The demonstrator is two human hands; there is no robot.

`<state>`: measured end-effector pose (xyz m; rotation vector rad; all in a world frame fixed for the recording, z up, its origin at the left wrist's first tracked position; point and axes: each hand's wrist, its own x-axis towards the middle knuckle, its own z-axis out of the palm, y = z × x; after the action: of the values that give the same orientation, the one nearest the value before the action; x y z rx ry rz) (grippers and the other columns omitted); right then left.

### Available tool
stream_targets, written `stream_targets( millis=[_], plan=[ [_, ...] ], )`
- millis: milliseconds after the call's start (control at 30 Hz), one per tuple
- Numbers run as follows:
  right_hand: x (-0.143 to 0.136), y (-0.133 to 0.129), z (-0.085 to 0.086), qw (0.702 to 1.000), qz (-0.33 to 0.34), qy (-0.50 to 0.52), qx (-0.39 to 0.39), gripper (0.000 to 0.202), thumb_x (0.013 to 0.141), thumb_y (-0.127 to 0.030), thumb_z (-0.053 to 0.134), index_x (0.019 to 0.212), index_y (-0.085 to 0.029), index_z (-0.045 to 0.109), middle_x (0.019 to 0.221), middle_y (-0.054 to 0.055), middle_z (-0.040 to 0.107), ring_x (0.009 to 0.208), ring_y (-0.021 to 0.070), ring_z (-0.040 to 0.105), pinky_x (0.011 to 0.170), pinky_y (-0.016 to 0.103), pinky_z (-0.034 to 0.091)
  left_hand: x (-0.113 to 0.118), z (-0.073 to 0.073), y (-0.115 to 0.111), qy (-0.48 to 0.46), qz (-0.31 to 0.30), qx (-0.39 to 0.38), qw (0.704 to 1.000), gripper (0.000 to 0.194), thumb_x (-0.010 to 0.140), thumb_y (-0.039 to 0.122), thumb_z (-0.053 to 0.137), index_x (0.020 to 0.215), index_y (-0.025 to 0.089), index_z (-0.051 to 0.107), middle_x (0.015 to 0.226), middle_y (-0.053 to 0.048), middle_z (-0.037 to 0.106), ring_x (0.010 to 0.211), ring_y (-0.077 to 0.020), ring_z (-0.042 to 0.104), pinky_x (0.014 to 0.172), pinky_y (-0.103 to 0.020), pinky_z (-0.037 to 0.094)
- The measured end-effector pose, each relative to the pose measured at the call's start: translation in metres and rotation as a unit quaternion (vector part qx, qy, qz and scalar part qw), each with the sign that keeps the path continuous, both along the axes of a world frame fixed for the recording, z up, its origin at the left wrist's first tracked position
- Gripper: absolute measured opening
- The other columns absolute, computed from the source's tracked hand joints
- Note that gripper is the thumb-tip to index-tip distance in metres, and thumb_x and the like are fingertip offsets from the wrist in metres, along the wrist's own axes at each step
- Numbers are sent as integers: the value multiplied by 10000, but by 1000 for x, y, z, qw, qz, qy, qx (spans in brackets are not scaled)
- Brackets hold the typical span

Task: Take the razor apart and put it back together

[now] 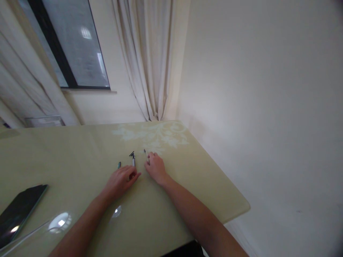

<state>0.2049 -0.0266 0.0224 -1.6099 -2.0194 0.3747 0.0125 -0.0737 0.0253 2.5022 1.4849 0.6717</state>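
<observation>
My left hand (122,181) rests low over the table with its fingers bent and its thumb stretched to the right, apart from them. A razor (133,161) with a dark head points away from me, the lower end of its handle hidden by the fingers. Just left of it, a short dark-green stick-like thing (119,165) pokes out beyond the same hand. To the right, my right hand (155,166) is closed on a thin toothbrush (145,152), whose small dark head shows beyond the fingertips.
The glossy pale-yellow table (203,185) has a white floral pattern near its far corner. A dark flat device (21,203) lies at the left. Black edge of something (184,250) shows at the bottom. Curtains (150,64), a window and a bare wall (257,107) stand behind and right.
</observation>
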Motion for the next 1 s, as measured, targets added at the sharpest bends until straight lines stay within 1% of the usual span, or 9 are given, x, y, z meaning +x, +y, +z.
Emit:
stream_targets(
  millis=[167, 300, 433, 567, 667, 733, 800, 900, 1000],
  plan=[
    [5, 2, -4, 998, -20, 57, 17, 225, 924, -250, 655, 1140, -184, 646, 1027, 85, 708, 896, 203, 663, 839, 306, 485, 0, 0, 1, -8, 3, -3, 1000, 401, 997, 515, 466, 728, 225, 534, 735, -37, 629, 717, -209, 589, 722, -323, 429],
    [11, 7, -7, 990, -28, 141, 5, 227, 906, -214, 670, 1128, -173, 651, 862, 39, 730, 784, 171, 675, 761, 265, 482, 0, -1, 2, -12, 6, -9, 1000, 384, 993, 492, 476, 727, 222, 538, 736, -35, 630, 705, -205, 581, 697, -315, 412],
    [14, 10, -8, 979, -54, 198, -13, 184, 911, -198, 641, 1090, -161, 658, 824, 38, 741, 730, 155, 677, 705, 246, 473, -2, -3, 3, -12, 9, -5, 1000, 378, 992, 490, 481, 735, 223, 550, 735, -35, 634, 701, -206, 581, 692, -315, 405],
    [16, 13, -8, 967, -60, 246, -16, 143, 884, -165, 628, 1020, -162, 671, 783, 22, 713, 694, 146, 646, 675, 238, 455, -4, -3, 4, -12, 13, -7, 1000, 396, 996, 510, 467, 738, 222, 553, 741, -40, 640, 699, -204, 581, 693, -314, 409],
    [24, 12, -9, 952, -40, 302, -37, 78, 857, -164, 623, 926, -168, 659, 743, -2, 660, 666, 137, 599, 647, 233, 432, -5, -5, 5, -9, 19, 1, 1000, 390, 1003, 493, 443, 742, 220, 541, 732, -32, 631, 688, -196, 574, 685, -305, 399],
    [33, 10, -10, 938, -4, 344, -41, 51, 844, -211, 635, 879, -176, 643, 718, -21, 612, 653, 134, 557, 637, 236, 416, -6, -7, 6, 3, 24, 10, 1000, 379, 1003, 453, 421, 717, 221, 510, 711, -25, 612, 662, -186, 557, 664, -297, 377],
    [40, 6, -11, 922, 25, 386, -27, 105, 842, -288, 642, 856, -184, 627, 708, -32, 567, 652, 135, 519, 630, 239, 398, -8, -9, 5, 23, 26, 16, 999, 378, 998, 414, 401, 682, 222, 476, 681, -19, 592, 631, -177, 536, 637, -293, 342],
    [45, -1, -10, 896, 32, 444, -2, 214, 845, -396, 639, 799, -198, 575, 698, -35, 522, 649, 133, 476, 602, 237, 358, -8, -9, 2, 60, 22, 7, 998, 366, 988, 358, 391, 659, 220, 474, 648, -18, 583, 611, -176, 535, 615, -294, 296],
    [42, -8, -5, 873, 45, 485, -30, 312, 844, -473, 664, 764, -214, 508, 629, -66, 443, 562, 109, 383, 529, 231, 275, -1, -7, -4, 98, 13, -13, 995, 336, 970, 295, 401, 661, 216, 508, 632, -19, 599, 597, -174, 551, 600, -291, 268]
  ],
)
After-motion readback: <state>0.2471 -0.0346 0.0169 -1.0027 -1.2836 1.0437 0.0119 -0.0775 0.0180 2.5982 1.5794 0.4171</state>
